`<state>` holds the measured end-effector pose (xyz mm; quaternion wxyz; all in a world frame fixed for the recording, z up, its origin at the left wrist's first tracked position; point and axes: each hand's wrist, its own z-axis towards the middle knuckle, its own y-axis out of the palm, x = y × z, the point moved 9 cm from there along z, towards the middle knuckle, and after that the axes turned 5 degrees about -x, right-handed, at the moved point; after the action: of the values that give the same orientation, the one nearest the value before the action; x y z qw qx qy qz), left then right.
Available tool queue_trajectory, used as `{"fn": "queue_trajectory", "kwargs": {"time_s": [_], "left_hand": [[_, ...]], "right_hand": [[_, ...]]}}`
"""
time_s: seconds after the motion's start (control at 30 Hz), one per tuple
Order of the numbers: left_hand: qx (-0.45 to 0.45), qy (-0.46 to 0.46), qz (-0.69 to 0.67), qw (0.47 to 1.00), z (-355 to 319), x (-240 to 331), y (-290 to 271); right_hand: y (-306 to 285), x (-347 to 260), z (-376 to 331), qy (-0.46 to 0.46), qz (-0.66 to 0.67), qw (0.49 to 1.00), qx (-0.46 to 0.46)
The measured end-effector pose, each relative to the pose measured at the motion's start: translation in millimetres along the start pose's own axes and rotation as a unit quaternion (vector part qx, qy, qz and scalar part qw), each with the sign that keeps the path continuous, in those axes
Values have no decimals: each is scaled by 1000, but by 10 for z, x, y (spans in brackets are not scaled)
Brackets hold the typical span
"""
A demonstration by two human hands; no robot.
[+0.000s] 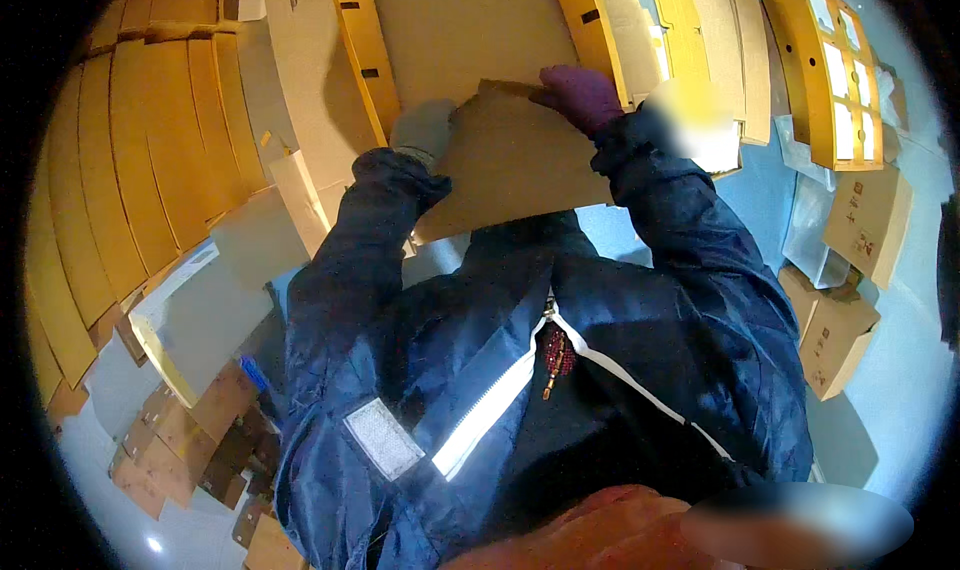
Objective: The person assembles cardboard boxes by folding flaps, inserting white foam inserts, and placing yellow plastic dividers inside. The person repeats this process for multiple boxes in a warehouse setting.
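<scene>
A brown cardboard panel (525, 160) with an uneven top edge lies in front of my chest, between my two hands. My left hand (425, 130), in a grey glove, is closed at its upper left edge, with the fingertips partly hidden. In a purple glove, my right hand (578, 98) grips the panel's upper right corner. Beyond it stretches a wide cardboard surface (470, 20), flanked by a yellow strip with dark slots on the left (362, 45) and a similar yellow strip on the right (585, 25). Whether the panel joins that surface, I cannot tell.
Tall stacks of flat cardboard (140, 150) stand at the left. On the right are a yellow rack with white labels (835, 80), a clear plastic bin (810, 230) and brown cartons (865, 220). More cartons (175, 430) sit at the lower left on a pale floor.
</scene>
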<state>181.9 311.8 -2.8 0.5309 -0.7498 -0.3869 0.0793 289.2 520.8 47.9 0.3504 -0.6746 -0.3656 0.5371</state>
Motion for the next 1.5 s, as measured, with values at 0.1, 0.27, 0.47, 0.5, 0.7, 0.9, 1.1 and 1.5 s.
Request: {"fn": "queue_trajectory", "kwargs": {"time_s": [0.1, 0.27, 0.47, 0.5, 0.7, 0.9, 1.1, 1.5], "left_hand": [[29, 30, 24, 999, -6, -124, 52], [8, 23, 25, 999, -43, 136, -71], [-15, 1, -11, 1000, -55, 292, -83], [-13, 1, -22, 1000, -31, 383, -83], [22, 128, -24, 991, 87, 840, 80], [-54, 148, 107, 982, 110, 1103, 344], [-72, 150, 48, 985, 163, 1081, 393], [-47, 153, 23, 987, 299, 1117, 333]], "right_hand": [[-66, -104, 72, 9, 19, 1000, 7], [129, -91, 102, -30, -11, 998, -46], [437, -112, 134, -70, -71, 993, -62], [516, -77, 139, -68, -92, 991, -68], [631, -179, 126, -91, -83, 986, -110], [327, -329, -263, -89, -101, 989, 56], [962, -496, -1501, -90, -27, 995, -34], [873, -1013, -1262, -61, -100, 993, -30]]}}
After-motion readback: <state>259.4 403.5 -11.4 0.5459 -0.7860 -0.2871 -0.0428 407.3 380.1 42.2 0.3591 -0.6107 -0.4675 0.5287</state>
